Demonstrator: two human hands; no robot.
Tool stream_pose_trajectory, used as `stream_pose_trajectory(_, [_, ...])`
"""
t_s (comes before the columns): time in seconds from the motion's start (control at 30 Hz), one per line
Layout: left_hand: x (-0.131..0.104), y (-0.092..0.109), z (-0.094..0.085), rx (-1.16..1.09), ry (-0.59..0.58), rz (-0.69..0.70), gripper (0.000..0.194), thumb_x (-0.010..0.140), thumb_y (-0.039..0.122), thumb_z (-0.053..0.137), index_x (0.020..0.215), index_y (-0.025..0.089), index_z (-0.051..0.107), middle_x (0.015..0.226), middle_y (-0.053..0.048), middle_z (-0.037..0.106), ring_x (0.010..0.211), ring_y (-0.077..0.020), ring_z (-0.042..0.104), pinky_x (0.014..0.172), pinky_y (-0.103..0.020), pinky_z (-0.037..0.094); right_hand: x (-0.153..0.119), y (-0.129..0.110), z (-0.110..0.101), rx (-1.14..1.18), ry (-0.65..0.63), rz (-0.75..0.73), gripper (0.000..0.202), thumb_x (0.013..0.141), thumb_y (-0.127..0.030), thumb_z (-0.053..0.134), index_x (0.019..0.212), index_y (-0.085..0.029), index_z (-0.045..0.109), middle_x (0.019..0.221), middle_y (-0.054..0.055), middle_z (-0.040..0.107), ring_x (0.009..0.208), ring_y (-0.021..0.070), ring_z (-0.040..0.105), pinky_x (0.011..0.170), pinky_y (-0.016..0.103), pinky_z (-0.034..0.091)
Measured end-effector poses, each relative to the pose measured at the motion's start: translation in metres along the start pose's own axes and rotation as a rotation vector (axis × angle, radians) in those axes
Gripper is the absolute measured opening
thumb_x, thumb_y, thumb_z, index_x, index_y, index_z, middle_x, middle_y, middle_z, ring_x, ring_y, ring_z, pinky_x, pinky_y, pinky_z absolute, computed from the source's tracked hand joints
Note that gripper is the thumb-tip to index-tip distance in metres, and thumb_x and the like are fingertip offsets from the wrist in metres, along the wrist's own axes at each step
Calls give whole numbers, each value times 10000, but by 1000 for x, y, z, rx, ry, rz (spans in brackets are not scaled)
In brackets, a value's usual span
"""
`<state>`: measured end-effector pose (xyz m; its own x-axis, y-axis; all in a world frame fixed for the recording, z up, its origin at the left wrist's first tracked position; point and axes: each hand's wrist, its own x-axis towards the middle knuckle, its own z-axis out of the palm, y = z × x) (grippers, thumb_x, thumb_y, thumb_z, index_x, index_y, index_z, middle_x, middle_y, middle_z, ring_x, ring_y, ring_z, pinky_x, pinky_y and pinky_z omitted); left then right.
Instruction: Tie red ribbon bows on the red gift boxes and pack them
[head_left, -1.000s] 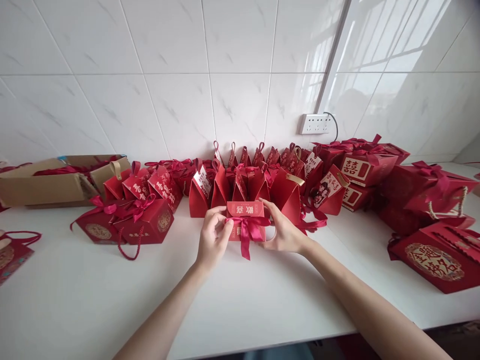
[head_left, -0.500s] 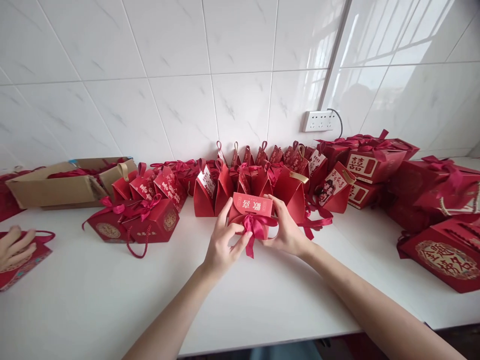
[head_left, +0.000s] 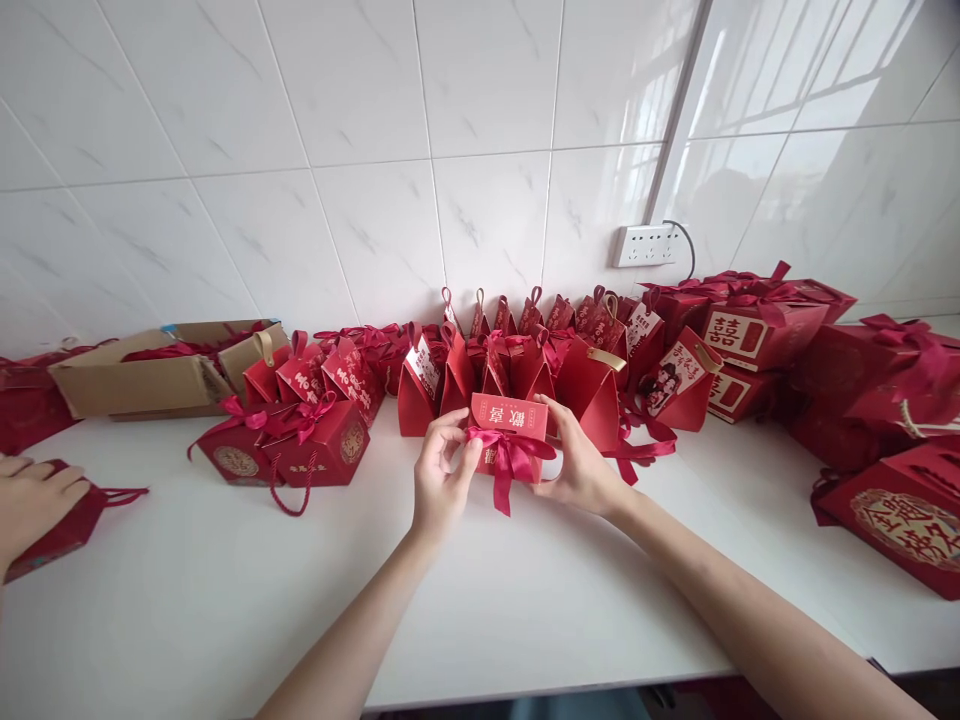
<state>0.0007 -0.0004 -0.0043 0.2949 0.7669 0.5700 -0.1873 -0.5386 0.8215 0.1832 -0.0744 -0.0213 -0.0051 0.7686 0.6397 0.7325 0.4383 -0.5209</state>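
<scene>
While clasped between left hand (head_left: 441,478) and right hand (head_left: 579,462), gift box (head_left: 507,418) widthwise, bow (head_left: 508,452) camera-facing.

Gift-packing room (tiled wall (head_left: 480,150)), red boxes (head_left: 525,370)

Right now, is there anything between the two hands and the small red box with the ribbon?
Nothing visible. The left hand and the right hand both already touch the box, one on each side, fingers on its top edge and near the bow. The row of red bags stands behind the box, not between.
</scene>
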Motion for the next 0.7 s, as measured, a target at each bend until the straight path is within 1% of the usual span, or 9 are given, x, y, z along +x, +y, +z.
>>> stream_pose_trajectory(0.13, [2,-2,0,-47,28,-14,259,782,417,638,824,194,514,1092,-90,575,1038,-205,610,877,-340,524,0,-2,0,4,-13,-13,1008,656,-194,717,1443,-258,90,1416,190,262,1326,357,353,991,512,468])
stream_pose_trajectory(0.23, [2,-6,0,-79,38,-9,280,767,404,659,865,195,501,1068,-86,572,1005,-185,616,859,-317,531,-1,-1,0,-3,-28,11,1012,658,-184,711,1449,-259,83,1404,193,287,1291,356,406,986,516,469])
stream_pose_trajectory(0.33, [2,-10,1,-90,38,-10,293,767,388,665,919,191,511,1076,-86,559,1033,-180,602,888,-319,520,-2,0,0,-21,-29,41,1015,655,-197,717,1449,-261,88,1393,195,316,1235,356,475,971,529,472])
stream_pose_trajectory(0.43, [3,-13,0,-52,25,13,293,773,381,663,950,187,535,1079,-86,546,1036,-187,596,891,-331,520,-2,0,0,-45,-18,37,1006,656,-212,716,1447,-255,95,1391,194,331,1249,363,462,975,545,460])
stream_pose_trajectory(0.5, [3,-14,-1,3,24,60,224,796,365,641,898,184,557,1058,-76,546,1007,-182,605,863,-324,533,-2,0,0,-63,-14,29,1003,655,-213,712,1447,-250,98,1386,191,337,1269,362,440,991,551,443])
stream_pose_trajectory(0.57, [3,-15,-2,74,29,138,155,829,333,607,830,183,569,1026,-65,549,992,-177,610,819,-306,549,-2,1,0,-60,-20,26,1003,657,-212,707,1449,-247,92,1385,192,332,1267,354,445,987,537,454])
stream_pose_trajectory(0.63, [2,-14,-3,176,35,251,113,844,284,591,792,185,573,1020,-60,543,1020,-181,600,803,-299,555,-2,1,1,-32,-30,22,997,668,-210,696,1452,-245,83,1384,193,324,1245,337,473,968,510,482])
stream_pose_trajectory(0.7, [0,-13,-3,285,21,397,69,835,225,605,786,186,576,1055,-61,526,1068,-191,579,841,-318,549,-3,3,2,-16,-30,16,993,675,-213,691,1453,-244,76,1378,191,328,1236,329,484,953,498,497])
